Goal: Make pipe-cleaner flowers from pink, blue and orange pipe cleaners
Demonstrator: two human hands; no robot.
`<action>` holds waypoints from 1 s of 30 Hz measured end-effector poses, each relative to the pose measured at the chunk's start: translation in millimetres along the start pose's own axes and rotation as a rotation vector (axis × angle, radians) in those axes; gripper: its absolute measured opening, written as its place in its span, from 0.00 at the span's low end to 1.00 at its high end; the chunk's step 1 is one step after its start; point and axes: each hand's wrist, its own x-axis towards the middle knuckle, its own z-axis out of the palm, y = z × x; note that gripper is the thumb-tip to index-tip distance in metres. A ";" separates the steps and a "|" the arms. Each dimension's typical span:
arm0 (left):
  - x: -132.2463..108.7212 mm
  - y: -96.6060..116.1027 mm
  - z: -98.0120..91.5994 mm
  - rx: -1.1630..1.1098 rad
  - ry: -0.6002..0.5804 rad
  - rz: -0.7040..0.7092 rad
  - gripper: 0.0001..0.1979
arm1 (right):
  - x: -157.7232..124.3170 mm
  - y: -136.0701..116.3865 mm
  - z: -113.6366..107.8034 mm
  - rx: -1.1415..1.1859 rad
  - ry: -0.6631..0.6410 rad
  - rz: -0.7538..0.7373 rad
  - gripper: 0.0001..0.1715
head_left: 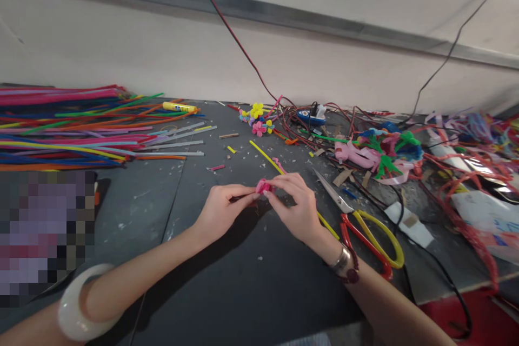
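Between my two hands, over the middle of the dark table (pixel 227 259), is a small pink curled pipe-cleaner piece (pixel 263 186), looking like a little flower. My left hand (pixel 225 208) pinches it from the left with thumb and forefinger. From the other side, the thumb and fingertips of my right hand (pixel 295 205) are closed on it too. A yellow pipe cleaner (pixel 265 157) lies on the table and passes beneath my right hand. Just right of that hand rest large scissors (pixel 352 216) with red and yellow handles, blades pointing away from me.
Bundles of coloured pipe cleaners (pixel 81 138) lie at the left, with a yellow tube (pixel 179 107) beside them. Finished small flowers (pixel 258 119) sit near the wall. Tangled wires (pixel 292 119), a pink ribbon bundle (pixel 360 157) and a plastic bag (pixel 486 221) crowd the right side.
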 end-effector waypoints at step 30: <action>6.4 0.1 3.0 -0.668 -0.021 -0.423 0.09 | 1.1 4.1 1.7 0.371 -0.068 0.389 0.09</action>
